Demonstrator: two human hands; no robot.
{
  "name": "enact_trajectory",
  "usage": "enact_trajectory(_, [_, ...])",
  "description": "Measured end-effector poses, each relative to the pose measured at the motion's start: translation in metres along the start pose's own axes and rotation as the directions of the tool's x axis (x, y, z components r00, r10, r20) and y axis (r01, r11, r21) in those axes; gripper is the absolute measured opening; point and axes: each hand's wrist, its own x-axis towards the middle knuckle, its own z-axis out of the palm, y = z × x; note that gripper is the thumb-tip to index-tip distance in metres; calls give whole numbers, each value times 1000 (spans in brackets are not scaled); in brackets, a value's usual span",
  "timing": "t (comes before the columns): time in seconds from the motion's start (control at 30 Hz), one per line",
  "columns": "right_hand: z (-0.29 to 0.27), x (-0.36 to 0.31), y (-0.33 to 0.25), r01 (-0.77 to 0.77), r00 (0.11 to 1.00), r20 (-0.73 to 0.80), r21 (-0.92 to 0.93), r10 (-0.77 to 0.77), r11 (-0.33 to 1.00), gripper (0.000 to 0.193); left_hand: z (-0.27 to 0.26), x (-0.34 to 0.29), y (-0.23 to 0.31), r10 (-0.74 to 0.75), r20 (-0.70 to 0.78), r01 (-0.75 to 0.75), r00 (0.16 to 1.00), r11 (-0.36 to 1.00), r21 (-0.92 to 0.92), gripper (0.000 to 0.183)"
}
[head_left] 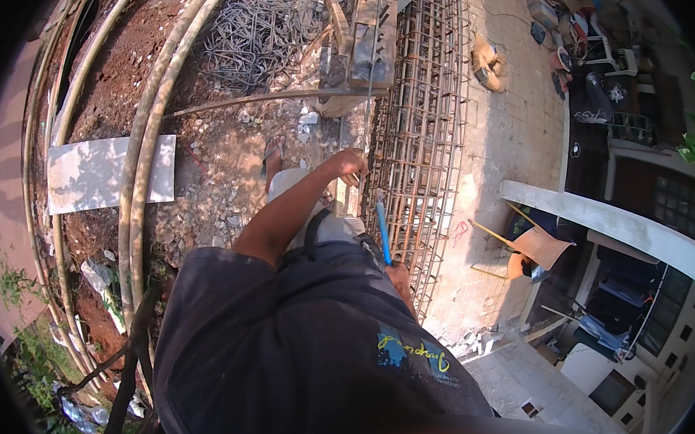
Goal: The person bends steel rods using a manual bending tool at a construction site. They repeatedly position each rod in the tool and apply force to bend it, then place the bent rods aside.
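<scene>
My left hand [348, 165] reaches out at the middle, its fingers curled closed against a thin steel rod [369, 110]. The rod runs away from me past a wooden beam. My right hand [399, 279], partly hidden by my shirt, is wrapped round the lower end of a blue-handled bar tool [383, 234]. The tool's far tip lies close to the rod's near end; I cannot tell whether they touch. On the far end of the timber bench [366, 65], several dark metal pegs stick up.
A long rebar cage [427, 110] runs along my right side. Bent steel stirrups [251, 39] lie heaped at the far left. Bamboo poles [146, 122] cross a white sheet [113, 172] on the left. Work gloves [488, 63] and a chair [540, 245] are on the right.
</scene>
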Motion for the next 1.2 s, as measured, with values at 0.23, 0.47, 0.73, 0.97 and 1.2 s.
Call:
enact_trajectory(0.23, [-22,-16,-61,-66,996,-62,4,66,998,34,-5,6,-2,73,37,-78,997,985,152,58])
enact_trajectory(0.47, [-31,-18,-68,-70,996,-61,32,72,997,38,-5,25,-29,129,-31,-128,991,991,39,84])
enact_trajectory(0.73, [-36,-10,-80,-33,993,-112,56,39,998,52,-4,56,-61,176,-83,-165,981,979,123,67])
enact_trajectory(0.97, [-75,-11,-122,117,992,-82,367,-93,923,32,-17,47,-65,677,294,-735,675,582,348,29])
enact_trajectory(1.2, [-144,55,-203,166,927,-349,54,-137,985,69,6,-2,-18,-49,27,52,998,986,-157,27])
